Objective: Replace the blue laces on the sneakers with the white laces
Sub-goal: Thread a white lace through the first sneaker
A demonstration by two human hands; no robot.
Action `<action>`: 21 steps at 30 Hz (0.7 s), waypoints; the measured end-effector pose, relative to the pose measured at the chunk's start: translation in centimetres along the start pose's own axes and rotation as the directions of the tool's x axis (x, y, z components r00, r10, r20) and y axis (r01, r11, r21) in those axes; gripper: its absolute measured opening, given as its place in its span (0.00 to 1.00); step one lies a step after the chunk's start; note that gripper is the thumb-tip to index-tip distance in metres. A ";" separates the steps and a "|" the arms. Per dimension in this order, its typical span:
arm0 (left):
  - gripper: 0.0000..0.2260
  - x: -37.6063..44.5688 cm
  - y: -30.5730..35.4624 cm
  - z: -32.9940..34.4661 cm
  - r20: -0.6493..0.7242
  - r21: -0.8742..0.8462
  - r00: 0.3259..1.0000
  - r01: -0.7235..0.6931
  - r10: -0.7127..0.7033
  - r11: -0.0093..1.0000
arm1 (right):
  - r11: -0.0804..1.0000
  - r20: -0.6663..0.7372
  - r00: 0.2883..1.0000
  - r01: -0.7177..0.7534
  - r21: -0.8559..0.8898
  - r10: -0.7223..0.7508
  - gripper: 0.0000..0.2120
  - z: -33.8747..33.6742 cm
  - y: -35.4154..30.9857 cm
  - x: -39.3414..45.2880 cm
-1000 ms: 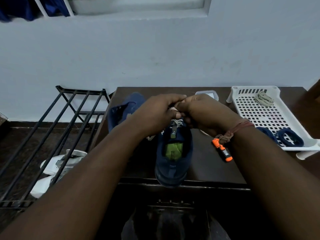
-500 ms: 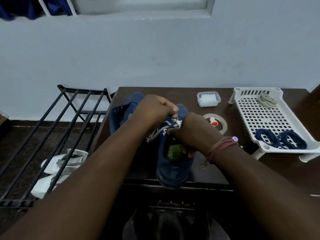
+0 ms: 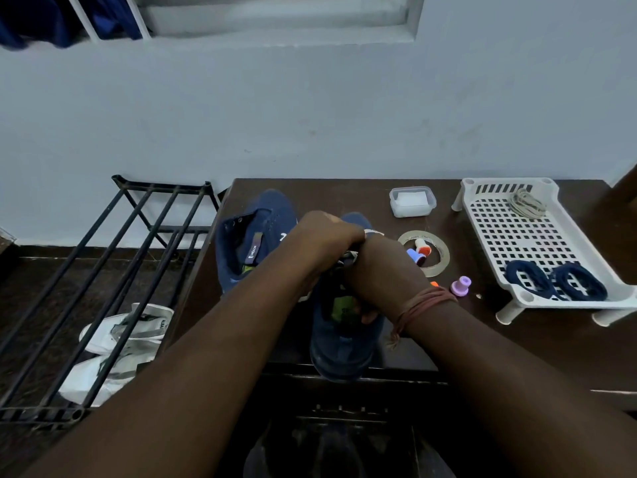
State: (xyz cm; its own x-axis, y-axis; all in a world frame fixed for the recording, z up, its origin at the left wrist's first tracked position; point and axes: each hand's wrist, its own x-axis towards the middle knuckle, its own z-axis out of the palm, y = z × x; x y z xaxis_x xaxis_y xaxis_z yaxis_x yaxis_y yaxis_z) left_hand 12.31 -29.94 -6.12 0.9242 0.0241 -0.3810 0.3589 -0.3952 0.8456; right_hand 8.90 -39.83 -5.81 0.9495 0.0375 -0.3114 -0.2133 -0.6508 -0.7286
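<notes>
Dark table (image 3: 344,198) against pale wall. Blue laces (image 3: 555,281) lying coiled in white tray (image 3: 489,232). Both hands (image 3: 327,243) (image 3: 375,267) pinching white lace (image 3: 374,232) over near sneaker (image 3: 344,346), lacing seemingly underway. Far sneaker (image 3: 255,236) sitting unlaced, still pending.

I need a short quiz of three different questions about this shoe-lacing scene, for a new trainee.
1. True or false: the two coiled dark blue laces lie in the white perforated plastic tray.
2. Which navy fabric sneaker has no lace in it: the near one or the far one?
3. Fill in: the roll of clear tape lies to the ___ of the hands.

Key: 1 true; 2 the far one; 3 right.
</notes>
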 end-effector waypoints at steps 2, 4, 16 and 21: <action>0.10 0.0 -0.2 0.2 -0.009 -0.078 1.000 0.023 -0.024 0.997 | 1.000 0.031 0.999 -0.015 0.012 0.015 0.09 0.0 0.4 0.2; 0.11 0.0 -0.3 0.6 -0.021 -0.087 1.000 0.000 -0.002 0.996 | 0.993 0.040 0.997 -0.058 -0.100 0.062 0.11 -0.3 0.3 0.2; 0.07 0.5 -1.4 0.0 -0.081 0.403 0.989 -0.084 0.127 0.911 | 0.960 0.247 0.964 -0.025 -0.277 0.096 0.12 -3.0 1.3 1.5; 0.06 0.7 -2.2 -0.5 -0.120 0.487 0.977 -0.096 0.175 0.868 | 0.913 0.428 0.895 0.061 -0.402 0.129 0.12 -4.6 1.3 2.2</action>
State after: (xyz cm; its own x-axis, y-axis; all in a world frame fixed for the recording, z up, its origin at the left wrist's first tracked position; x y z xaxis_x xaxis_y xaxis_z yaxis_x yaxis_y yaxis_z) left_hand 12.28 -28.59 -8.04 0.9817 0.0644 -0.1792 0.1594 -0.7929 0.5882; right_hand 11.78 -44.07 -4.70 0.7236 0.2743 -0.6334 -0.0442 -0.8974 -0.4391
